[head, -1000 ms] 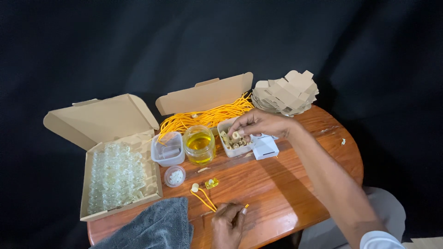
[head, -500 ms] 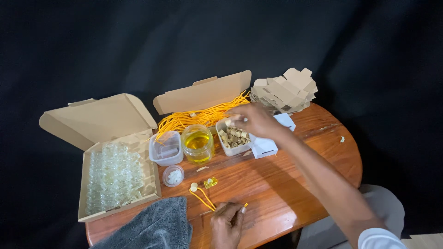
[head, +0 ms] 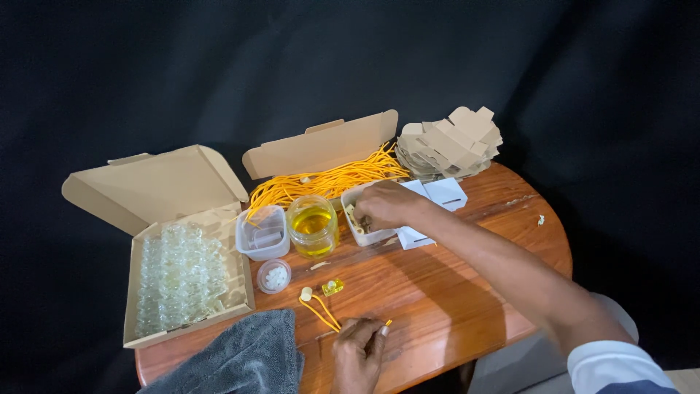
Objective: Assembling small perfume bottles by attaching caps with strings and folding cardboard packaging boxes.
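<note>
My right hand reaches into a small clear tub of corks, its fingers curled down inside; whether they hold a cork is hidden. Near the table's front edge, my left hand pinches one end of a looped orange cord. The cord's other end carries a pale cork bead. A tiny bottle of yellow liquid lies just right of that bead. A glass jar of yellow oil stands left of the cork tub.
On the round wooden table an open box of glass vials sits left. Around it are an empty clear tub, a round lidded cup, a box of orange cords, flat cardboard blanks, white boxes and a grey towel.
My right hand lifted slightly over the cork tub, then dropped its fingers back into it. My left hand has kept its hold on the cord.
</note>
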